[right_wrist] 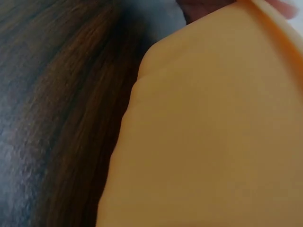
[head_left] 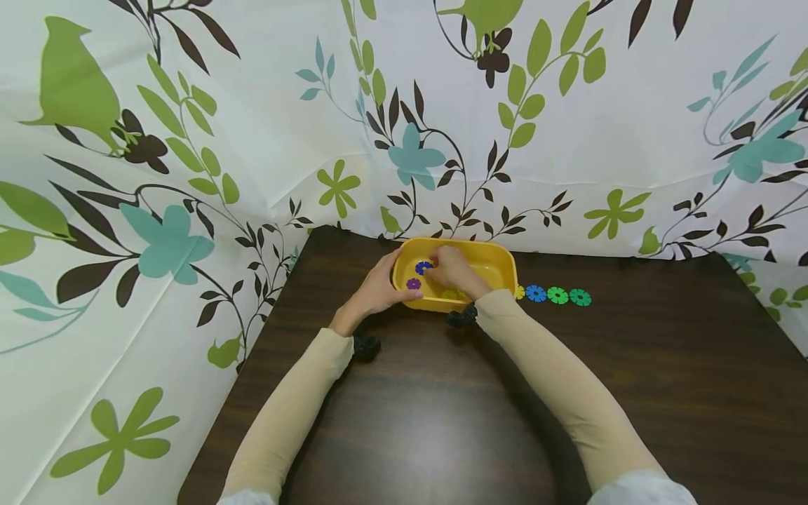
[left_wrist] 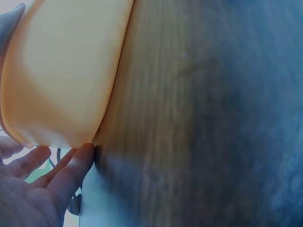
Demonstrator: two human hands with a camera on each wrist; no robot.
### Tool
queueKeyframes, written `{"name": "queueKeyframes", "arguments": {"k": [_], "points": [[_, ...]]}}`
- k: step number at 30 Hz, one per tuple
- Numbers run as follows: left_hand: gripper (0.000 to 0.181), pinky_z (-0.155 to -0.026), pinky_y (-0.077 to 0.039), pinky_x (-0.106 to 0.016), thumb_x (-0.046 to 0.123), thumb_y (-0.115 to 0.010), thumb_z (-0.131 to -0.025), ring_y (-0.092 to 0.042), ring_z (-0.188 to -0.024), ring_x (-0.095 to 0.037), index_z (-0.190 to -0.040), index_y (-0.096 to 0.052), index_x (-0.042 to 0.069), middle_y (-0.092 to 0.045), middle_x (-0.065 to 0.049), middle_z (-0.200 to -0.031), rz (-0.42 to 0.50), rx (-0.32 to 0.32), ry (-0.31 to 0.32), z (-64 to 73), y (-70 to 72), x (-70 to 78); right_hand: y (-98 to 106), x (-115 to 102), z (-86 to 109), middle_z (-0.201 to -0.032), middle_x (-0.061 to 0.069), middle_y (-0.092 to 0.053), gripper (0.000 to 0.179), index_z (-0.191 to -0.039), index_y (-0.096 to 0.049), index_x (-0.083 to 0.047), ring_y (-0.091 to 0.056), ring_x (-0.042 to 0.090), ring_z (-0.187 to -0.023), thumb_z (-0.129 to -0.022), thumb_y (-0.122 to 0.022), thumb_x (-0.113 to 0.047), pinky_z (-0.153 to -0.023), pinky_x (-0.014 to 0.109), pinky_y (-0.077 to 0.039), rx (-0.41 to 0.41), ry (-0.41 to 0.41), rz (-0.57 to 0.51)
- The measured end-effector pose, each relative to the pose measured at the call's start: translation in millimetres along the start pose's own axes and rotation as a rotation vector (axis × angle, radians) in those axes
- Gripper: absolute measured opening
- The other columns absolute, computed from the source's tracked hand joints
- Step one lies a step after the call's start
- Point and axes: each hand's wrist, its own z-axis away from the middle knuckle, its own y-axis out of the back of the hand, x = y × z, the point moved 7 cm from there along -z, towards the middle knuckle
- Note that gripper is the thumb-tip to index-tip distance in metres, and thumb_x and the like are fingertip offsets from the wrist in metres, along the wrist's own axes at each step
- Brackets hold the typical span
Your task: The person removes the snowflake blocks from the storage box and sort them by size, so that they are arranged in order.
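Observation:
A yellow plastic tub (head_left: 501,270) stands toward the back of the dark table. My left hand (head_left: 379,286) grips its left end, thumb along the front rim and fingers round the side; the left wrist view has the fingertips (left_wrist: 85,150) against the tub wall. Inside the tub, my right hand (head_left: 454,268) reaches down with bent fingers, the tips right at a dark blue notched disc (head_left: 423,268). Whether it pinches that disc I cannot tell. A purple disc (head_left: 413,283) lies nearer the front left, and yellowish discs (head_left: 451,294) are low in the tub, partly hidden by the front wall.
Right of the tub, a row on the table (head_left: 656,337) runs from a partly hidden yellow disc (head_left: 520,292) to a blue disc (head_left: 535,293), a green disc (head_left: 557,295) and a darker green disc (head_left: 580,297). A leaf-patterned cloth (head_left: 252,84) hangs behind and at the left.

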Motion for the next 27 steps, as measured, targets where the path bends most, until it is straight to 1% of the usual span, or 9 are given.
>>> {"name": "queueKeyframes", "arguments": {"k": [2,4,9,12,15,18,23,27], "points": [[0.116,-0.127,-0.046,-0.058,0.05,-0.089,-0.087,-0.051,-0.151,-0.04,-0.175,-0.022,0.017,-0.036,-0.017,-0.175,0.005,-0.006,-0.007,0.2,-0.4,0.8,-3.8,2.2,-3.4,-0.071,0.002,-0.046,0.024,-0.085,-0.063,-0.007,-0.046,0.018,-0.067,-0.103,-0.074,-0.018,-0.059,0.027,-0.036,-0.001,-0.027,-0.008],[0.116,-0.126,-0.047,-0.058,0.05,-0.089,-0.086,-0.052,-0.149,-0.04,-0.176,-0.021,0.018,-0.035,-0.017,-0.175,0.014,-0.011,-0.013,-0.1,-0.6,1.3,-5.4,1.2,-4.9,-0.068,0.0,-0.042,0.028,-0.082,-0.062,-0.007,-0.044,0.016,-0.063,-0.103,-0.075,-0.021,-0.056,0.025,-0.033,0.003,-0.042,0.007],[0.118,-0.125,-0.049,-0.058,0.051,-0.089,-0.086,-0.053,-0.148,-0.04,-0.176,-0.02,0.018,-0.034,-0.017,-0.176,0.022,-0.016,-0.026,-1.1,0.1,0.2,-5.7,-9.2,-3.8,-0.06,-0.002,-0.041,0.036,-0.075,-0.061,-0.007,-0.041,0.014,-0.055,-0.102,-0.076,-0.026,-0.052,0.025,-0.032,0.028,-0.045,0.049],[0.118,-0.126,-0.048,-0.058,0.052,-0.088,-0.086,-0.052,-0.149,-0.04,-0.176,-0.019,0.017,-0.033,-0.017,-0.177,0.018,-0.015,-0.029,-1.0,0.7,-0.7,-5.9,-13.6,-3.6,-0.06,-0.002,-0.042,0.039,-0.071,-0.059,-0.008,-0.044,0.015,-0.055,-0.1,-0.077,-0.026,-0.051,0.025,-0.034,0.061,-0.036,0.075],[0.118,-0.126,-0.047,-0.058,0.051,-0.089,-0.086,-0.052,-0.149,-0.04,-0.176,-0.02,0.016,-0.032,-0.018,-0.177,0.023,-0.009,-0.033,-1.3,1.7,0.2,-5.6,-15.4,-4.4,-0.062,-0.001,-0.044,0.038,-0.072,-0.059,-0.009,-0.047,0.016,-0.059,-0.099,-0.079,-0.026,-0.053,0.025,-0.035,0.09,-0.033,0.1],[0.118,-0.126,-0.047,-0.058,0.05,-0.089,-0.085,-0.052,-0.149,-0.04,-0.176,-0.02,0.015,-0.033,-0.019,-0.176,0.025,-0.005,-0.037,-1.7,2.2,1.0,-6.0,-15.1,-5.9,-0.065,0.0,-0.047,0.035,-0.075,-0.063,-0.007,-0.049,0.017,-0.062,-0.098,-0.081,-0.026,-0.054,0.026,-0.035,0.102,-0.041,0.117],[0.117,-0.126,-0.047,-0.058,0.05,-0.088,-0.086,-0.053,-0.147,-0.04,-0.176,-0.02,0.017,-0.034,-0.019,-0.175,0.017,-0.014,-0.04,-1.8,0.7,1.0,-8.7,-11.9,-7.7,-0.069,0.002,-0.05,0.029,-0.082,-0.067,-0.005,-0.051,0.018,-0.065,-0.099,-0.079,-0.026,-0.055,0.025,-0.036,0.083,-0.073,0.131],[0.117,-0.127,-0.046,-0.059,0.05,-0.088,-0.086,-0.052,-0.149,-0.041,-0.176,-0.021,0.016,-0.034,-0.019,-0.175,0.013,-0.013,-0.041,-1.8,-0.2,1.3,-10.4,-10.2,-8.0,-0.068,0.002,-0.049,0.03,-0.079,-0.063,-0.007,-0.049,0.018,-0.063,-0.098,-0.078,-0.025,-0.054,0.026,-0.035,0.071,-0.097,0.124]]}}
